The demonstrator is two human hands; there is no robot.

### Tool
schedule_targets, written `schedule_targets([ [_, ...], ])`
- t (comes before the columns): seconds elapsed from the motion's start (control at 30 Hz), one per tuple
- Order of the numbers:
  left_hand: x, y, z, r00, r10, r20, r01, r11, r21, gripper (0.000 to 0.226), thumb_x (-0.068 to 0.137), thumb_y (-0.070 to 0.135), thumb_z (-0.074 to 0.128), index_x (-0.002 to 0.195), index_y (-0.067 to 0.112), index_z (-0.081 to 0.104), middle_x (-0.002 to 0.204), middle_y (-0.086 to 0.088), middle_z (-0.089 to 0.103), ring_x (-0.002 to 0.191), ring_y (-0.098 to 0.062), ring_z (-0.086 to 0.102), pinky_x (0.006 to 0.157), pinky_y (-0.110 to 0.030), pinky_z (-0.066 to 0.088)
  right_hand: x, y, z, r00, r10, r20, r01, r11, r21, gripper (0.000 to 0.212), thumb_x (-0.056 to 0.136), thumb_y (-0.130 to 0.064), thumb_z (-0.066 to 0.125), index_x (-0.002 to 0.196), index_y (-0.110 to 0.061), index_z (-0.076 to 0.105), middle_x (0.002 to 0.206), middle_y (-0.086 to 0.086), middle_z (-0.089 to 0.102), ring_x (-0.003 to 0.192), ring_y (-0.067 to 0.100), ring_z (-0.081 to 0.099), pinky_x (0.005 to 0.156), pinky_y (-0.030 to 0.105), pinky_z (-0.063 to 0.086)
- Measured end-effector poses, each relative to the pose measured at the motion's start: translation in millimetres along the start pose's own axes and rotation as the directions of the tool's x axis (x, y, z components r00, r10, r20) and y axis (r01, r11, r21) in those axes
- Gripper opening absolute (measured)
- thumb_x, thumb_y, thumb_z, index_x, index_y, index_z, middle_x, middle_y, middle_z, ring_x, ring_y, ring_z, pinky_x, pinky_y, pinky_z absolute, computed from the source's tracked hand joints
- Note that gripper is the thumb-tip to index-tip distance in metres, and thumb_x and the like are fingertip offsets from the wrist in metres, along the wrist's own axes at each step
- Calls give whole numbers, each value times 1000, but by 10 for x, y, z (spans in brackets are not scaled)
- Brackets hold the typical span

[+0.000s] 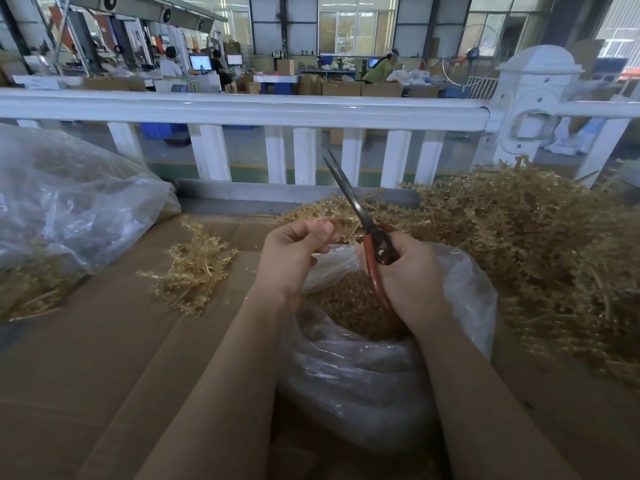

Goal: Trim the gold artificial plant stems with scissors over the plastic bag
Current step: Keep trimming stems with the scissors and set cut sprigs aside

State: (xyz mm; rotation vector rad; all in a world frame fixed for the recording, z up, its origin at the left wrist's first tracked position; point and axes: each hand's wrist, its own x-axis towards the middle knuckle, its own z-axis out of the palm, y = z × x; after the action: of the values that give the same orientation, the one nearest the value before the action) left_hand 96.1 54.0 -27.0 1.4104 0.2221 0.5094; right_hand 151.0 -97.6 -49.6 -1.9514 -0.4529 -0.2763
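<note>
Where brown cardboard sheets point(114, 341) cover the bench, an open plastic bag point(363, 375) sits at the near edge, between the person's forearms, with gold clippings point(349, 306) heaped inside it. Above the bag's mouth the left hand point(294, 251) pinches a gold stem point(341, 223) between thumb and curled fingers, and the right hand point(412, 271) grips red-handled scissors point(367, 233), fingers through the loops; the dark blades lie nearly together, pointing up and away, just beside the pinched stem. A large tangled pile of gold stems point(536, 244) fills the bench's right side up to its far edge. A small cluster of stems point(194, 268) lies on the cardboard left of the hands. At the left edge a second clear bag point(69, 206) slumps over more gold stems. Beyond the far edge runs a white railing point(242, 109) with a moulded post point(533, 98). Behind it is a workshop hall with large windows point(356, 26), cardboard boxes point(346, 86), lit monitors point(200, 62) and people at workstations
</note>
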Motion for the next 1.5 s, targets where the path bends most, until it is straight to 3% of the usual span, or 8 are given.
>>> schedule_targets([
  [0.1,5,-10,3,999,50,-1,-50,998,48,13,93,18,67,85,23,76,77,9,72,64,-1,56,67,-24,41,-2,20,-13,999,-23,-43,18,993,-115,26,88,-51,73,83,-25,69,70,-12,69,68,4,65,68,36,59],
  [0.23,10,-3,-7,984,175,-34,-173,983,60,17,95,9,63,85,19,74,66,12,66,58,2,52,58,-9,42,-33,2,-55,994,-111,-12,105,965,-242,46,78,-72,68,94,-29,65,82,-15,68,76,-1,62,65,18,49],
  [0.4,16,-13,-24,970,241,-23,-238,967,90,21,97,5,57,86,14,72,61,13,58,59,-1,47,58,-9,39,-67,-56,-65,975,-220,25,213,900,-380,61,73,-80,57,94,-23,62,85,-11,66,79,8,62,71,33,56],
  [0.63,-24,22,5,955,295,14,-295,950,103,25,95,3,59,85,22,73,61,18,59,58,2,46,58,-7,39,-67,-46,-76,965,-262,-4,237,879,-415,58,78,-78,59,92,-21,63,83,-10,66,79,8,62,71,33,56],
  [0.8,-15,8,-13,956,293,2,-290,948,132,23,96,6,60,82,20,73,63,10,55,60,-1,47,59,-10,39,-67,-56,-89,961,-278,-1,249,862,-441,60,78,-79,55,90,-20,63,81,-9,67,77,10,62,69,33,55],
  [0.93,-30,22,-7,955,295,26,-296,951,84,25,95,6,61,85,24,74,65,16,63,60,1,48,59,-8,40,-79,-74,-91,961,-275,-1,247,864,-438,61,76,-80,55,86,-21,64,76,-9,66,72,10,61,67,32,55],
  [1.2,-19,1,-11,955,293,39,-295,954,51,19,96,7,59,91,17,75,68,14,64,60,1,47,60,-8,40,-71,-72,-80,964,-264,-6,235,868,-437,66,71,-85,51,79,-21,63,70,-10,64,68,11,59,65,33,54],
  [1.5,-24,12,-4,947,317,57,-322,939,122,22,96,4,58,85,16,72,68,15,65,63,5,52,61,-7,39,-66,-62,-80,967,-254,3,232,879,-416,66,70,-85,51,85,-23,67,74,-12,67,71,7,62,66,28,54],
])
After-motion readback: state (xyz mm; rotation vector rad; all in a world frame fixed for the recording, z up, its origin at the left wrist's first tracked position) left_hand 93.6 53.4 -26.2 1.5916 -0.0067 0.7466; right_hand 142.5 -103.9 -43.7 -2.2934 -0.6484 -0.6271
